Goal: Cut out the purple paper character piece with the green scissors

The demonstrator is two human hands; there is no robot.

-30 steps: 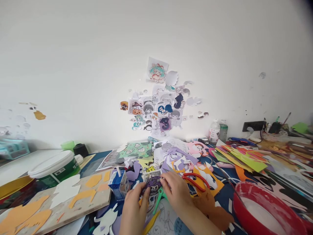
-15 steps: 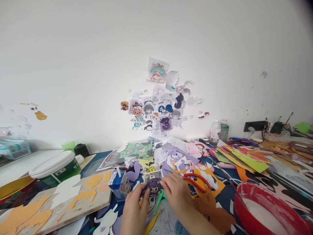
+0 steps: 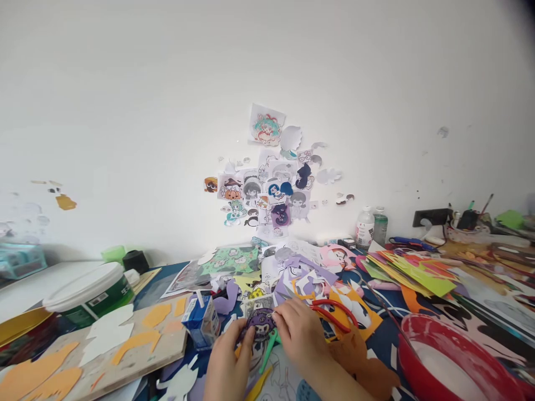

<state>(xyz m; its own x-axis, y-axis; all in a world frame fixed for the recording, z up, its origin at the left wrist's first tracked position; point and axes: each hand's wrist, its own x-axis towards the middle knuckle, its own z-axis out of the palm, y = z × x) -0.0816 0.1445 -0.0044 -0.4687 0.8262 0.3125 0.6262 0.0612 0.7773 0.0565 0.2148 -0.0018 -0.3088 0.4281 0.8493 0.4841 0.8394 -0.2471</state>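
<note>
A small purple and black paper character cutout (image 3: 261, 324) is held low in the middle of the view. My left hand (image 3: 230, 353) pinches its lower left side between thumb and fingers. My right hand (image 3: 300, 332) has its fingertips closed at the cutout's upper right edge. Just beneath the hands lie a green tool (image 3: 268, 351) and a yellow strip (image 3: 259, 384) on a sheet with line drawings. Red-handled scissors (image 3: 334, 313) rest to the right, partly behind my right hand.
At the left are a blue carton (image 3: 201, 323), a board (image 3: 167, 348) with orange paper shapes and a white-lidded tub (image 3: 86, 287). Paper scraps (image 3: 305, 273) pile up behind the hands. A red bowl (image 3: 418, 328) of white liquid stands at the right, near coloured sheets (image 3: 418, 273).
The view has shifted slightly. Both hands still hold the cutout, which now shows a little more upright between them.
</note>
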